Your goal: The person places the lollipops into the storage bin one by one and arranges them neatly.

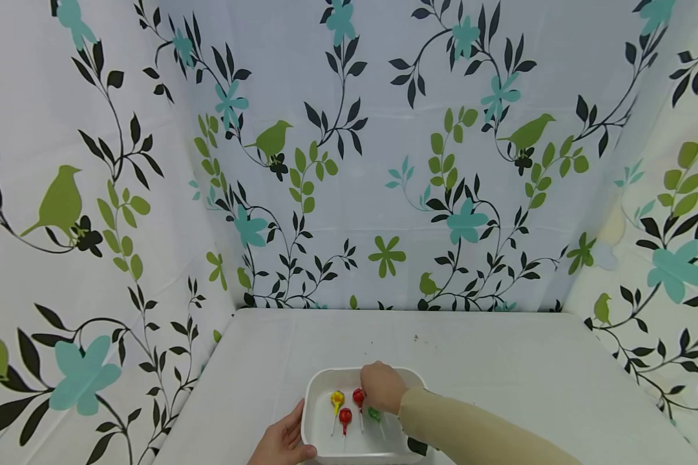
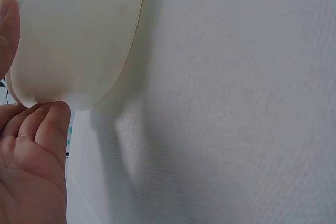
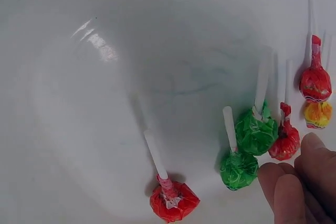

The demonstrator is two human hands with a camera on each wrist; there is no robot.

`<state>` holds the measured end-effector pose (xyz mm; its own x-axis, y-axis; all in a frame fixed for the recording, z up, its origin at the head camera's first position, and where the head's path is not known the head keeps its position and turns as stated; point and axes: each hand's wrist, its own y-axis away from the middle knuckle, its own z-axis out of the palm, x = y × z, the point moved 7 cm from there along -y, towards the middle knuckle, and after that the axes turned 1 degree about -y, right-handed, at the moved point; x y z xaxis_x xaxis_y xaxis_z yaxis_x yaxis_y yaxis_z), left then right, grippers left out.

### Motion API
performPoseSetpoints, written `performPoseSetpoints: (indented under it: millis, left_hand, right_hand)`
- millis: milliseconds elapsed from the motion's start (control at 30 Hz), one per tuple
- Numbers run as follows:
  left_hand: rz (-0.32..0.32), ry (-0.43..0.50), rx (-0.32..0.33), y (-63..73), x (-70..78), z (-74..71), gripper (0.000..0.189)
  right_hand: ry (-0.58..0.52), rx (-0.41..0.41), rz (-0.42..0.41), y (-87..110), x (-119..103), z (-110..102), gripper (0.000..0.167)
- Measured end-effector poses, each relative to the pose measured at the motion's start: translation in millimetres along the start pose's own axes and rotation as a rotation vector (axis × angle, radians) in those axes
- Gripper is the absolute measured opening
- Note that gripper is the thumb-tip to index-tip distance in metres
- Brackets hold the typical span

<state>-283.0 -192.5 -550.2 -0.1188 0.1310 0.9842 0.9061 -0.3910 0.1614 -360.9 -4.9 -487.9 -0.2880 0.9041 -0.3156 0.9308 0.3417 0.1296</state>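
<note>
A white tray (image 1: 355,450) stands at the near side of the table. My left hand (image 1: 283,438) grips its left side, thumb over the rim; in the left wrist view the fingers (image 2: 50,127) press against the tray's outside. Over the tray, my right hand (image 1: 382,387) reaches down among lollipops. In the right wrist view its bent fingers lie beside a green lollipop (image 3: 239,171), with no lollipop visible between thumb and fingers. Near it lie another green lollipop (image 3: 257,132), red lollipops (image 3: 285,142) and a yellow lollipop (image 3: 318,114). A separate red lollipop (image 3: 174,201) lies apart.
The white-covered table (image 1: 500,361) extends behind and to the right of the tray. Patterned cloth (image 1: 384,194) with birds, leaves and flowers hangs at the back and both sides. A dark object (image 1: 417,445) shows by the right sleeve.
</note>
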Motion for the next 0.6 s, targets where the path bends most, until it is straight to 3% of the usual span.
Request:
performPoseSetpoints:
  millis: [167, 300, 433, 600]
  left_hand:
    - [-0.002, -0.011, 0.003, 0.5, 1.0, 2.8, 0.097]
    - [-0.005, -0.029, 0.011, -0.4, 0.3, 2.9, 0.097]
    - [-0.003, -0.037, 0.011, -0.3, 0.8, 2.2, 0.096]
    - [0.015, -0.041, 0.025, 2.8, 4.9, -0.8, 0.092]
  right_hand:
    - [-0.165, 0.042, -0.021, 5.3, 5, -19, 0.011]
    - [-0.364, 0.092, -0.023, 14.9, 18, -47, 0.004]
    - [-0.532, 0.165, -0.011, 32.2, 48, -70, 0.011]
    - [-0.669, 0.317, 0.075, 65.9, 109, -89, 0.017]
